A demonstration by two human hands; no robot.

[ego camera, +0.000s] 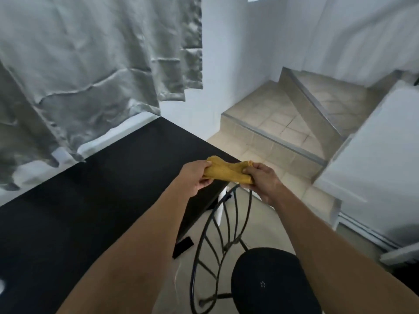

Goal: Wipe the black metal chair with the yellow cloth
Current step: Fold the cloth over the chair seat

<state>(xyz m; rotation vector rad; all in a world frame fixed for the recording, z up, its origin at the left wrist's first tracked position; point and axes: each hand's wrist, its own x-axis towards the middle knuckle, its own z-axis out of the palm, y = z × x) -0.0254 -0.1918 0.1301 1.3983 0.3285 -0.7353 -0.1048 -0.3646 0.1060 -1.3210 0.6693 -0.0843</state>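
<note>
Progress check: the yellow cloth [226, 171] is held bunched between both hands. One end is pinched by the left hand [195, 177], the other is gripped in the curled fingers of the right hand [263, 180]. The cloth is carried in the air just over the top of the wire backrest [233, 242] of the black metal chair [272, 268]. Whether its lower edge touches the hoop cannot be told from this view.

Judged stage: early. The cloth appears to be being gathered or folded, and no hand is pressed to the metal. No wiped area can be distinguished, so backrest, seat and legs are all taken as left to do.

Clearances: the chair stands just beside the corner of the black table [90, 200] — the table edge lies close along the left side of the backrest, so strokes there are likely to be cramped. A white cabinet [374, 155] is noted to the right, with tiled steps [272, 123] beyond. Open floor is seen ahead of the chair and around its right side; access from there is judged easier. The legs are mostly hidden below the seat.
</note>
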